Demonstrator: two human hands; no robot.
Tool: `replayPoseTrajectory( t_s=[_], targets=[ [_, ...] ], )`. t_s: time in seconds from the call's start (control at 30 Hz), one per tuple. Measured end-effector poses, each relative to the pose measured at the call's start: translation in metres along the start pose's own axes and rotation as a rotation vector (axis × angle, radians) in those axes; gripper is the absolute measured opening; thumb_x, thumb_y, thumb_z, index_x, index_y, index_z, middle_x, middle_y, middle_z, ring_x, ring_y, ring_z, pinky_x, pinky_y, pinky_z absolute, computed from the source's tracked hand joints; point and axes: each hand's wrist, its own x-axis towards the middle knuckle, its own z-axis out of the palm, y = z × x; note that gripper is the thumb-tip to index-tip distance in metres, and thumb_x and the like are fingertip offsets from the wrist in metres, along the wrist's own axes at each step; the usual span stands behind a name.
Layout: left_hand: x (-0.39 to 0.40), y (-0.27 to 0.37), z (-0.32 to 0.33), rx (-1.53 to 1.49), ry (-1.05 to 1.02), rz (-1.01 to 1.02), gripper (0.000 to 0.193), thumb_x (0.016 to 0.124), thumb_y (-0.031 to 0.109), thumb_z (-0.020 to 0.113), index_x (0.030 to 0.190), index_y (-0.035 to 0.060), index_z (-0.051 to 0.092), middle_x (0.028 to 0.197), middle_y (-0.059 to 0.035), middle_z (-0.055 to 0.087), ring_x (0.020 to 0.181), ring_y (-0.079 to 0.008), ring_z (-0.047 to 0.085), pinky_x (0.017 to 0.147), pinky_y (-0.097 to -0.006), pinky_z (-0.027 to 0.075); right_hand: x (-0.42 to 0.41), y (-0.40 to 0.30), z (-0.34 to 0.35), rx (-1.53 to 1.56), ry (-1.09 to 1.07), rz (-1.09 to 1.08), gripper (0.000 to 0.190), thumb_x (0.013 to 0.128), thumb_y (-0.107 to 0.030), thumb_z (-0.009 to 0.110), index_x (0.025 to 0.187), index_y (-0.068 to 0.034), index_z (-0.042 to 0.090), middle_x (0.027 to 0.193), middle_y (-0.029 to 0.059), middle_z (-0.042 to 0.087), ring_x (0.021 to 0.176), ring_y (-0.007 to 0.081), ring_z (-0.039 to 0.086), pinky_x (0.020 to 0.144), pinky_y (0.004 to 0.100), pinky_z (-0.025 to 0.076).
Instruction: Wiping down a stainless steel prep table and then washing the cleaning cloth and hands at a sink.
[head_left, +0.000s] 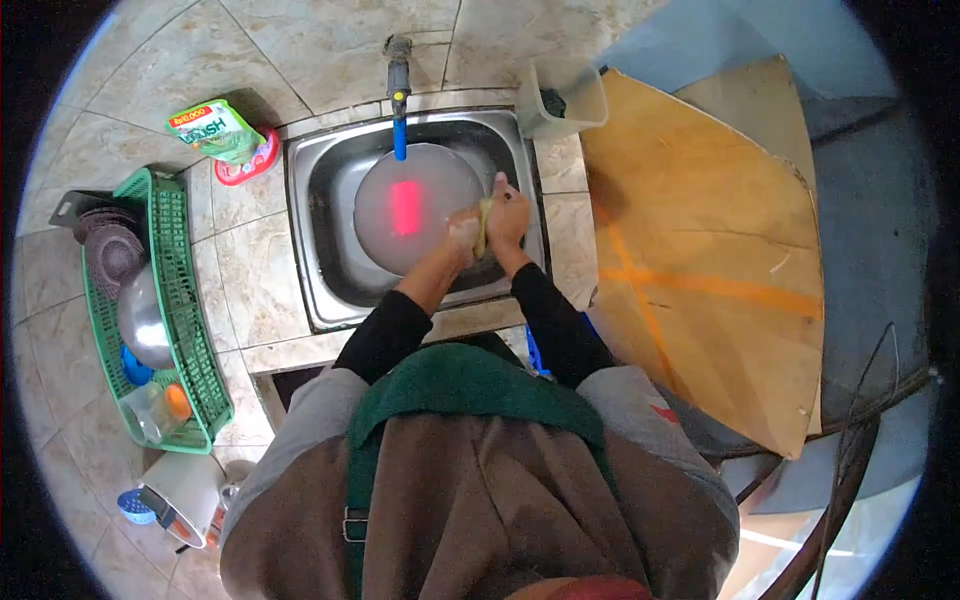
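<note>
Over the right side of a stainless steel sink (303, 247), my left hand (465, 229) and my right hand (508, 216) are close together. Squeezed between them is a yellowish sponge or cloth (484, 227), mostly covered by my fingers and palms. What looks like white lather coats part of my left hand. Below and left of my hands, a round pale grey basin (375, 214) fills much of the sink; cloudy liquid or a dull surface shows in it, with a bright red reflection in the middle. A tap with a blue spout (400, 141) points down over its far edge.
Left of the sink stand a green refill pouch (217, 131) in a pink dish (244, 171) and a green dish basket (180, 300) holding dishes. A translucent tub (576, 105) sits at the back right corner, beside a large cardboard sheet (712, 247).
</note>
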Motion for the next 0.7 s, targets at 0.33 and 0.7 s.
replayPoseTrajectory(
  t_s=[0.33,0.7],
  targets=[
    [0.020,-0.017,-0.060,0.036,0.155,-0.059,0.056,0.097,0.047,0.024,0.127,0.0049,0.045,0.109,-0.0094,0.059,0.101,-0.0203,0.056,0.085,-0.0330,0.046,0.021,0.002,0.068,-0.289,-0.255,-0.178,0.032,0.087,-0.031,0.054,0.084,-0.001,0.065,0.080,0.0227,0.063,0.079,0.0410,0.059,0.067,0.0467,0.045],
    [0.038,-0.035,-0.118,0.221,0.460,0.157,0.037,0.095,0.037,0.043,0.114,0.0062,0.051,0.101,-0.0081,0.058,0.084,-0.0195,0.060,0.067,-0.0364,0.051,0.018,0.005,0.062,-0.186,-0.625,-0.186,0.028,0.082,-0.019,0.062,0.102,0.000,0.055,0.098,0.0211,0.061,0.095,0.0357,0.059,0.085,0.0393,0.045]
  ],
)
